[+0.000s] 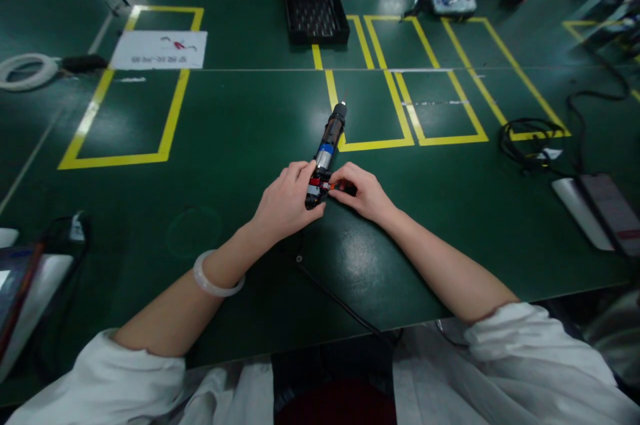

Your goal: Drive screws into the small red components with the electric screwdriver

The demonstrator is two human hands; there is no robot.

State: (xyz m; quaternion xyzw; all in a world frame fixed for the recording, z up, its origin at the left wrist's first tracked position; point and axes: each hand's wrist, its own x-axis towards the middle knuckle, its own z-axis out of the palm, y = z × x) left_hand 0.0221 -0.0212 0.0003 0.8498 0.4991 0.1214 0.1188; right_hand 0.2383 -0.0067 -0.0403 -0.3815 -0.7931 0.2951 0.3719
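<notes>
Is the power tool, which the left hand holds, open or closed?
Open, it appears: on the power tool, a silver cylinder and red part lie exposed beside the left hand.

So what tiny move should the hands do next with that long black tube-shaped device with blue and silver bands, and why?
Maybe the right hand should gently nudge the small orange piece toward the device: it seems to pinch that piece close to the device's red part, while the left hand grips the device, probably enough to steady it.
</notes>
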